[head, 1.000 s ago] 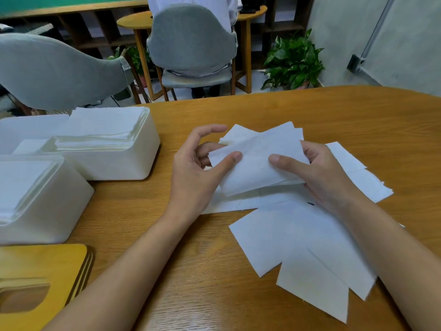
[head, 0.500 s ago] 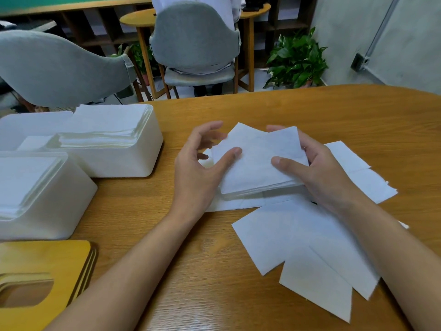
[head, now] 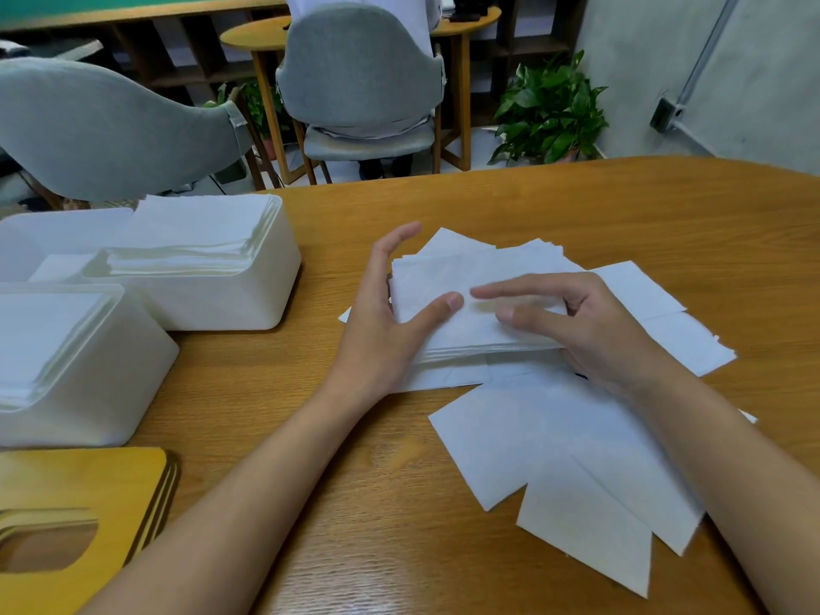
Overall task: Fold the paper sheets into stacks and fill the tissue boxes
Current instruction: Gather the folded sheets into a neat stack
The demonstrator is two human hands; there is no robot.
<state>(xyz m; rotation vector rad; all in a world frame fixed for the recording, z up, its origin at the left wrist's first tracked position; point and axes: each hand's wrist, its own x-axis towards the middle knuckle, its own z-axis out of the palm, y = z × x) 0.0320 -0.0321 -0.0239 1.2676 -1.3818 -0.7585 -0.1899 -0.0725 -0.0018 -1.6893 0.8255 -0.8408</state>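
**Stack of folded paper sheets (head: 448,277) under both hands.** The white stack is shown at the middle of the desk (head: 665,215), lying on top of loose sheets (head: 577,459) that are fanned out flat toward the near right edge. The edges of the stack are only roughly aligned, and some far corners are seen sticking out.

The left hand (head: 381,321) is placed at the left end of the stack. Its thumb is laid on the top sheet, and its fingers are held straight and spread, raised along the left edge. The right hand (head: 594,335) is laid over the right end, with forefinger and thumb stretched flat across the top sheet toward the left thumb. Nothing is gripped by either hand.

Two white tissue boxes are set at the left, well apart from the stack: the far tissue box (head: 230,299) is filled above its rim with folded sheets, and the near tissue box (head: 102,392) is likewise filled. Wooden lids (head: 80,486) with an oval slot are piled at the near left corner. Grey chairs (head: 359,68) and a potted plant (head: 550,113) are seen beyond the desk.
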